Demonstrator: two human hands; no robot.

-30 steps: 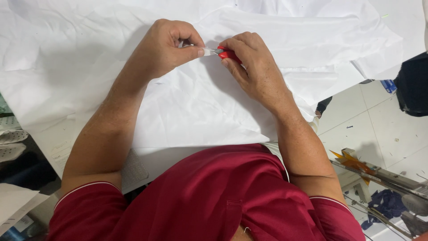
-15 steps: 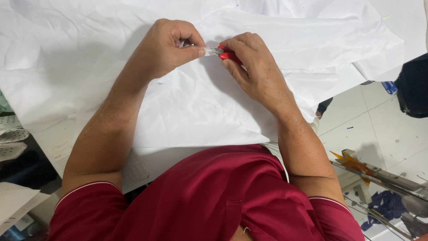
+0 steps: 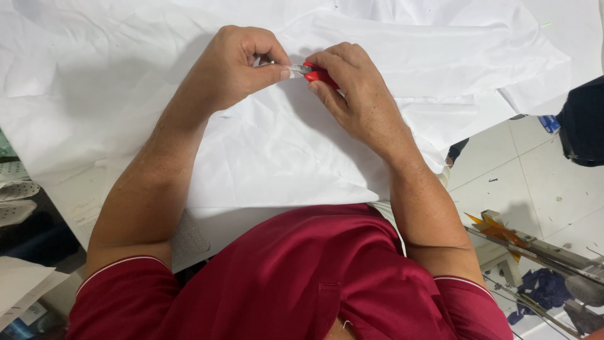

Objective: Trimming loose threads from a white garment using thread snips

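Note:
A large white cloth (image 3: pixel 270 157) lies spread over the table in front of me. My left hand (image 3: pixel 236 66) is closed, its thumb and fingers pinching a small fold of the white cloth. My right hand (image 3: pixel 352 85) is curled around a small red-handled tool (image 3: pixel 318 74), whose metal tip meets the pinched fold right beside my left thumb. Most of the tool is hidden in my fingers. Both forearms rest on the cloth.
My red shirt (image 3: pixel 302 277) fills the bottom of the view. White tiled floor (image 3: pixel 535 182) lies right of the table, with a metal frame (image 3: pixel 541 252) and dark blue cloth scraps (image 3: pixel 541 286). Papers (image 3: pixel 22 283) and a perforated white piece (image 3: pixel 16 189) sit at left.
Nothing has moved beyond tiny shifts of the fingers at the pinched fold.

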